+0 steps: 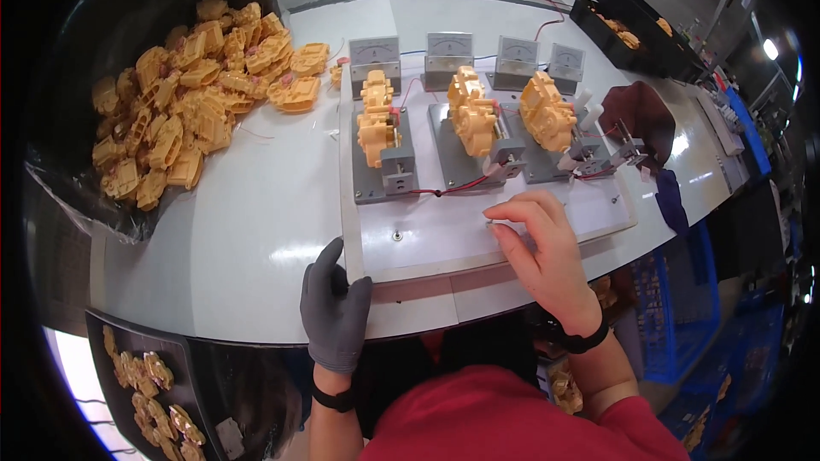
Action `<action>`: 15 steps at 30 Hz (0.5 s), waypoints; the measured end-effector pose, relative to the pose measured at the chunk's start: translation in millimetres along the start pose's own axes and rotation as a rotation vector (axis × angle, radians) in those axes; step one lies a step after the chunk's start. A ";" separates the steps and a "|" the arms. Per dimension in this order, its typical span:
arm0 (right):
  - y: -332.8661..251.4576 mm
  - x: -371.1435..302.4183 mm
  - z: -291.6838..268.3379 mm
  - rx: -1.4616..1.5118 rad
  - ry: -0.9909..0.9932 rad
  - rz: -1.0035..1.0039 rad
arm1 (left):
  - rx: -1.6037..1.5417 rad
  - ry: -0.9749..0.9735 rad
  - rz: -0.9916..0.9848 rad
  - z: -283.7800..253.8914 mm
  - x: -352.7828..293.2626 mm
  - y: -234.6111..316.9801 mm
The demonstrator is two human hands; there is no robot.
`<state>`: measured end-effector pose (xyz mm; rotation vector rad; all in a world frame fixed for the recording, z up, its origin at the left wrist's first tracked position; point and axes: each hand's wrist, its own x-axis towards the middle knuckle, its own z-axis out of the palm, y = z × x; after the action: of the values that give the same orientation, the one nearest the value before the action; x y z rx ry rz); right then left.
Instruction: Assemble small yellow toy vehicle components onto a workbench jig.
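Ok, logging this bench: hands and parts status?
Left hand gloved, open. Right hand nearly pinched, contents unclear. Three yellow parts on stands. Red wires between stands.

From where I stand, I can't make out whether the right hand (551,265), towards four o'clock, pinches anything tiny. At ten, the heap of yellow parts (201,119) buries its own lower pieces. The meters (449,60), around twelve, carry scales too fine to read. At eight, the black tray (141,330) is cut off below.

Matt plastic housings (472,115), smooth glossy tabletop (235,230), matt cloth glove (335,320)
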<state>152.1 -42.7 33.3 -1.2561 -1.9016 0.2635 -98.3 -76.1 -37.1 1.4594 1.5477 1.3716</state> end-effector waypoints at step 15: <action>-34.8 21.7 68.3 -0.077 -0.132 -0.168 | 0.016 -0.043 0.006 -3.9 -1.4 2.9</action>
<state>75.8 -24.0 20.6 -1.1441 -2.1351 0.1907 -100.6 -78.9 -33.5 1.4945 1.5321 1.3252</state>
